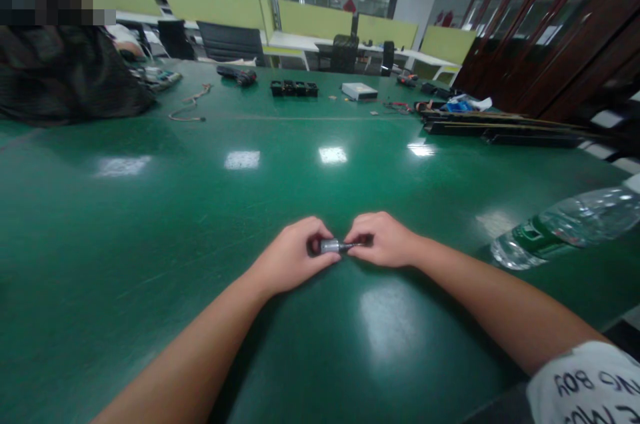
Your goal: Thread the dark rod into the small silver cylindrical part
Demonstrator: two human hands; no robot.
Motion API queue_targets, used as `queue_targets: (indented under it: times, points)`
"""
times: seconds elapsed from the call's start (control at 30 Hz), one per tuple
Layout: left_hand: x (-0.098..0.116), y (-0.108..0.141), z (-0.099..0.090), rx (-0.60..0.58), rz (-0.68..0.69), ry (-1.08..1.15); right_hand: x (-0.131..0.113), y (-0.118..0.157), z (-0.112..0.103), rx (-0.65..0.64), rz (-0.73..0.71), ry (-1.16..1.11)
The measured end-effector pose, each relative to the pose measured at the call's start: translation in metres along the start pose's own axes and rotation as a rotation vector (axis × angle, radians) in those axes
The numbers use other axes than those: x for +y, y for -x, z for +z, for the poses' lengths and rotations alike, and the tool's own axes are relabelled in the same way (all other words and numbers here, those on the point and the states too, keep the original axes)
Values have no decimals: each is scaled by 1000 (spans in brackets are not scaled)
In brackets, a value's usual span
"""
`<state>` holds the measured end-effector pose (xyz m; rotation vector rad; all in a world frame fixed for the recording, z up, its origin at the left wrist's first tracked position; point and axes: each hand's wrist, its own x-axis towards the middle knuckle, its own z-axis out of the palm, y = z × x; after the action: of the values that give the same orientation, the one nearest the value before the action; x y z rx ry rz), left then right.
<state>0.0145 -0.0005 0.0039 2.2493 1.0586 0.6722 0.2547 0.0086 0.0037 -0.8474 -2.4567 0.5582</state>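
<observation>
Low over the green table [165,224], my two hands meet around one small object. It is a short silver cylinder [330,247] with a dark, narrow end pointing right; its exact kind is too small to make out. My left hand [295,254] grips the silver body between thumb and fingers. The thumb and fingertips of my right hand [383,239] pinch the dark narrow end [346,247]. Part of the object is hidden by my fingers.
A clear plastic bottle [565,227] with a green label lies at the right. Toward the back are a black block of fans [294,88], a silver box [359,91], a cable [190,104] and dark metal strips [500,127]. Another person [65,77] is at the far left.
</observation>
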Motion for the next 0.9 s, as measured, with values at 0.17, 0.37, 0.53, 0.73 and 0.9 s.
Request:
queue_targets:
  times: [0.17,0.37,0.53,0.73,0.9]
  points:
    - [0,-1,-1,-5,-2,-9,1,0,-1,2,1,13]
    - [0,-1,-2,-12,2,0,2,1,-4,-7,5,4]
    - [-1,-1,-2,-15,-7,-8,6,2,-7,-37,38,-46]
    - [-1,-1,-1,-13,-11,-2,20,2,-23,-210,225,-193]
    - [1,-1,-1,-11,-10,11,33,5,-38,-269,365,-255]
